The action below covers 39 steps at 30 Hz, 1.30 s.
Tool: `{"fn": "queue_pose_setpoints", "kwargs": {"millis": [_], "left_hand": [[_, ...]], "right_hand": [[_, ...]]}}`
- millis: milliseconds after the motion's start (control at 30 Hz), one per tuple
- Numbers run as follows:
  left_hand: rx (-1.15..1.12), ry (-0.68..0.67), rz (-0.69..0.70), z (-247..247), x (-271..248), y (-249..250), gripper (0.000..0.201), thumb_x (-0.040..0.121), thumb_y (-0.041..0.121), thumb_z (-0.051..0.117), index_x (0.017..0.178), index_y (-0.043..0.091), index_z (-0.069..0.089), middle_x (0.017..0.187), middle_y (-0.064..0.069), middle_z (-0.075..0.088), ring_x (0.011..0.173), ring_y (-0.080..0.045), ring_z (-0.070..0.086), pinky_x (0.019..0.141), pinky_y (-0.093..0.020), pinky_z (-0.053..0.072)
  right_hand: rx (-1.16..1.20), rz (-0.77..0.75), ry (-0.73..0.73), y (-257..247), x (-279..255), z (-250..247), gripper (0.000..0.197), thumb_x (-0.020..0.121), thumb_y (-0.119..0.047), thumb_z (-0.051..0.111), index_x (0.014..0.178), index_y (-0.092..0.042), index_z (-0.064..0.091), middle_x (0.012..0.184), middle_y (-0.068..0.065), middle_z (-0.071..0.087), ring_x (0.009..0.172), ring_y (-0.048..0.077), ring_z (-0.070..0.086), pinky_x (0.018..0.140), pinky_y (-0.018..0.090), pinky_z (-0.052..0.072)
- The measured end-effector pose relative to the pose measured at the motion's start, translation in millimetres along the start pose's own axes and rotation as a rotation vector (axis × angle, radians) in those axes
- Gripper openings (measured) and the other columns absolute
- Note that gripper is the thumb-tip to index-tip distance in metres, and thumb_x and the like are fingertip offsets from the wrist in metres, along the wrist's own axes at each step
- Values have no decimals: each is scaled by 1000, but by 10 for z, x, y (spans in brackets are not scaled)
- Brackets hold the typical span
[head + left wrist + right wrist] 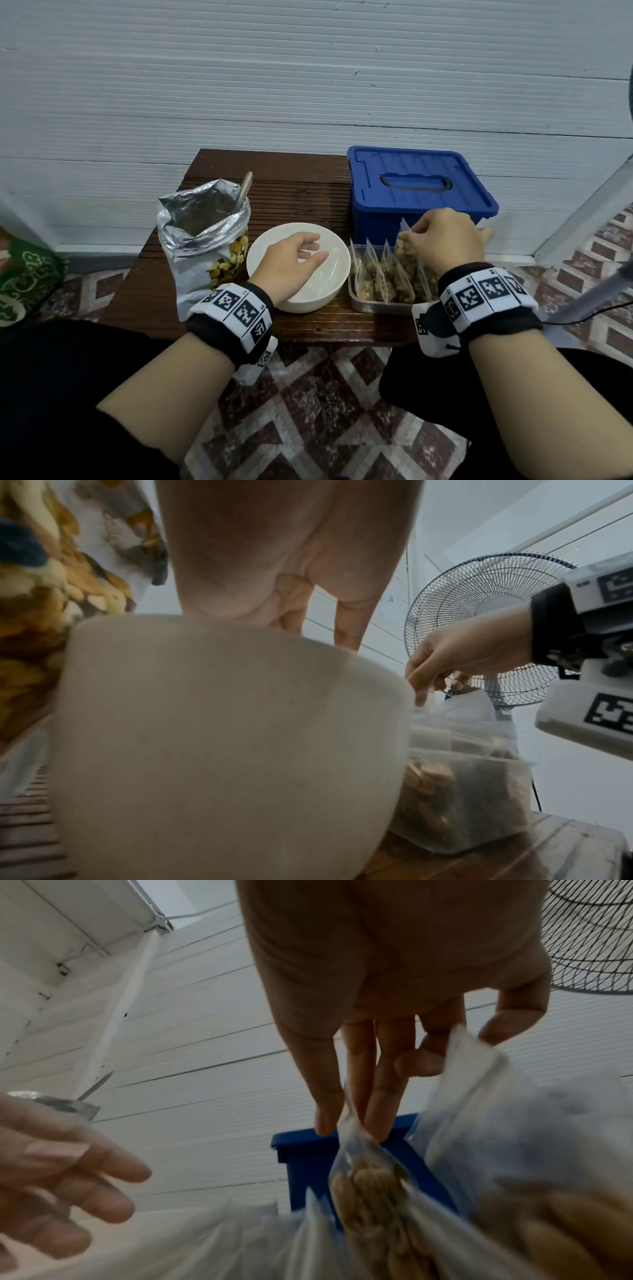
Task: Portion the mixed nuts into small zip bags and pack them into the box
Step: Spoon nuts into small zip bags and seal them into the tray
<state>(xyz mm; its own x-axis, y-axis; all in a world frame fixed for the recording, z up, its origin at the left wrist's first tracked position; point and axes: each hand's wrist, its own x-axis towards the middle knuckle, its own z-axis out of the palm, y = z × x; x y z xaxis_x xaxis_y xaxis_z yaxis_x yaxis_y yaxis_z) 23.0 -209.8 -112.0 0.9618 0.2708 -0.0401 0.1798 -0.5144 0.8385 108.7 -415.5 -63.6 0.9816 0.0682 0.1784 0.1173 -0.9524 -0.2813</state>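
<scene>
Taking the white bowl (310,291) as my landmark: left of it, touching its side, stands the open foil nut pouch (202,246) with a spoon handle (244,192) poking out of its mouth. My left hand (291,260) hovers over the bowl, fingers loosely spread and holding nothing. Right of the bowl sits a clear tray (383,306) packed with upright filled zip bags (375,279), and behind the tray the blue box (418,192) has its lid on. My right hand (442,240) is above the tray's right end, thumb and forefingers (377,1096) pinched on the top edge of one zip bag of nuts (369,1183); a second bag seems caught by my outer fingers, though the blur leaves that unsure. A fan (486,610) stands beyond the tray.
</scene>
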Motion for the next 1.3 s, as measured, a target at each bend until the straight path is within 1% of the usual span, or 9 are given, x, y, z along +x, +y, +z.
{"fn": "queue_pose_setpoints", "kwargs": {"millis": [100, 200, 333, 533, 667, 800, 967, 1133, 1300], "left_hand": [[129, 11, 6, -74, 52, -57, 48, 91, 28, 64, 135, 15, 51, 130, 0, 60, 118, -12, 54, 105, -27, 39], [355, -142, -12, -79, 85, -117, 67, 89, 39, 65, 147, 20, 36, 145, -2, 47, 133, -18, 43, 112, -37, 32], [622, -302, -48, -7, 121, -136, 79, 86, 55, 61, 151, 31, 23, 146, 4, 46, 133, -20, 41, 111, -41, 24], [614, -342, -12, 22, 153, -146, 71, 86, 57, 58, 148, 41, 26, 114, 25, 63, 118, -10, 50, 99, -41, 23], [614, -331, -4, 37, 143, -125, 57, 88, 58, 55, 141, 48, 37, 97, 24, 65, 113, -5, 50, 91, -38, 22], [573, -317, 41, 65, 105, -92, 28, 89, 56, 54, 116, 49, 60, 96, 19, 66, 108, -3, 52, 93, -39, 22], [375, -127, 78, 63, 107, -48, 22, 85, 57, 60, 91, 37, 62, 87, 11, 68, 96, -3, 58, 89, -34, 21], [169, 125, 213, -35, 139, -9, 24, 84, 57, 60, 77, 34, 55, 93, 16, 58, 90, 3, 53, 90, -33, 30], [-125, 270, 268, -125, 153, 43, 27, 93, 34, 60, 81, 10, 58, 75, 7, 57, 71, -2, 50, 68, -16, 38]], "right_hand": [[86, 15, 30, -28, 16, -63, 24, 84, -46, 66, 76, -23, 66, 76, -5, 63, 96, 25, 56, 101, 50, 29], [139, -13, 77, -84, 12, -84, 23, 86, -48, 63, 94, -26, 65, 91, -5, 67, 109, 26, 51, 99, 47, 27], [178, -70, 97, -187, -32, -58, 25, 87, -48, 61, 101, -28, 64, 92, -7, 66, 112, 24, 48, 91, 42, 26], [156, -135, 55, -314, -101, 26, 26, 88, -51, 58, 104, -31, 63, 92, -8, 67, 109, 22, 50, 92, 44, 27], [169, -148, 34, -358, -120, 48, 25, 89, -52, 57, 103, -32, 62, 92, -8, 66, 109, 23, 49, 93, 45, 27], [190, -150, 24, -386, -127, 58, 23, 89, -52, 57, 101, -32, 62, 91, -8, 66, 108, 23, 49, 91, 45, 26], [208, -154, 12, -399, -143, 51, 21, 89, -50, 57, 100, -33, 63, 90, -9, 66, 108, 22, 49, 91, 44, 26], [244, -245, -54, -455, -180, 11, 28, 92, -52, 50, 98, -31, 68, 93, -11, 66, 109, 19, 47, 84, 36, 18], [366, -293, -273, -510, -213, -10, 46, 82, -68, 52, 103, -30, 70, 91, -15, 66, 98, 6, 52, 87, 33, 20]]}}
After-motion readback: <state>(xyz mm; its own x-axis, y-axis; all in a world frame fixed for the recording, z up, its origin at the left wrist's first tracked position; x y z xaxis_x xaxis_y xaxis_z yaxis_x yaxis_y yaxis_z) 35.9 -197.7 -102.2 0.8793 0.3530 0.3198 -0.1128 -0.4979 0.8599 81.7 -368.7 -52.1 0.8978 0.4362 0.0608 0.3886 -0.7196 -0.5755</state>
